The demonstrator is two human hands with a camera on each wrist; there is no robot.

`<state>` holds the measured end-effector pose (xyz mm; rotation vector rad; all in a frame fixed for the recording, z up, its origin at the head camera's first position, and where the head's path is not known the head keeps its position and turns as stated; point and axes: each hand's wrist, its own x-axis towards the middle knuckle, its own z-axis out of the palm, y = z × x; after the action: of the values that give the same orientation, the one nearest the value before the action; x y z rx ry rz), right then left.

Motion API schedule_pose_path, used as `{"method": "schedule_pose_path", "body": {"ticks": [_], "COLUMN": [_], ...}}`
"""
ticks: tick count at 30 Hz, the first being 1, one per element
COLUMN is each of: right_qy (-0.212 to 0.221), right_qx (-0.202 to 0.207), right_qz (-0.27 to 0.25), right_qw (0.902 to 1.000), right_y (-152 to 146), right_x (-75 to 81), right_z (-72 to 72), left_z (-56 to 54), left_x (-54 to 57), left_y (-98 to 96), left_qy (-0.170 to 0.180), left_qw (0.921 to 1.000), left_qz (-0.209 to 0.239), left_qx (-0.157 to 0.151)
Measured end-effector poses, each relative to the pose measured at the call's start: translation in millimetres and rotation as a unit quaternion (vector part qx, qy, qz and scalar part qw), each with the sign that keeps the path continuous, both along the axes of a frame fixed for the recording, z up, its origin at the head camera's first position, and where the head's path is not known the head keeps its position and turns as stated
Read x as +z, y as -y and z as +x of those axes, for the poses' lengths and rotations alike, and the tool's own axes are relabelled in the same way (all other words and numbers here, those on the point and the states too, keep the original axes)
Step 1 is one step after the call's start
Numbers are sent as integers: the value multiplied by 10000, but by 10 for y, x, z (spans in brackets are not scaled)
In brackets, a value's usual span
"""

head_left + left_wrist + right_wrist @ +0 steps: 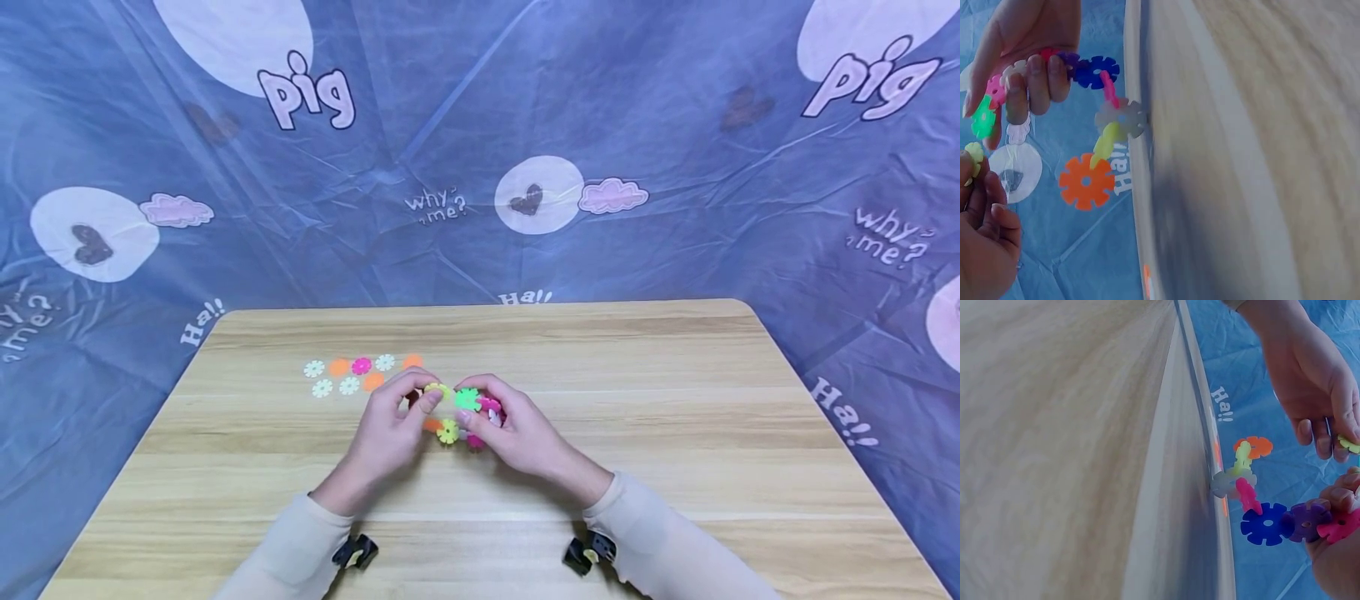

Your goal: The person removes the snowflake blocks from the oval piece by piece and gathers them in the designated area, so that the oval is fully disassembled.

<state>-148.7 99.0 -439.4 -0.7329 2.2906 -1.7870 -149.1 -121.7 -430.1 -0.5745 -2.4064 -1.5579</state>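
Note:
Between the thumb and fingers of my left hand [386, 429] is a yellow snowflake disc [974, 161] with a notched rim. My right hand [528, 433] grips a chain of interlocked snowflake discs, its fingers curled round the middle part. The chain's green disc [468, 399] faces the yellow one, close beside it; the head view does not show clearly whether they touch. From the right hand the other end hangs in a curve, with a dark blue disc [1096, 72], a clear disc [1225, 484] and an orange disc [1086, 181] at its tip. My fingers hide some discs.
Loose snowflake discs lie in two rows on the wooden table [247, 467], left of and behind my hands, among them a pink disc [362, 366] and a white disc [313, 368]. A blue printed cloth [465, 108] hangs behind the table.

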Motion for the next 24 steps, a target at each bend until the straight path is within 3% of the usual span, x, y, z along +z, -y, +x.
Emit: {"method": "schedule_pose_path", "body": {"ticks": [5, 10, 16, 24], "right_qy": [12, 11, 94, 51], "right_qx": [-10, -51, -6, -19], "right_qz": [-3, 49, 19, 57], "right_qw": [10000, 10000, 10000, 10000], "right_y": [-6, -9, -7, -5], "right_x": [-1, -7, -20, -32], "right_z": [3, 1, -1, -6], "left_z": [-38, -67, -72, -141], "left_x": [39, 63, 88, 92], "left_y": [110, 209, 317, 543], "left_qy": [74, 262, 815, 1299], "left_qw": [9999, 9978, 9897, 9769], "left_qz": [-54, -239, -482, -955], "left_qx": [130, 553, 1070, 1405]}}
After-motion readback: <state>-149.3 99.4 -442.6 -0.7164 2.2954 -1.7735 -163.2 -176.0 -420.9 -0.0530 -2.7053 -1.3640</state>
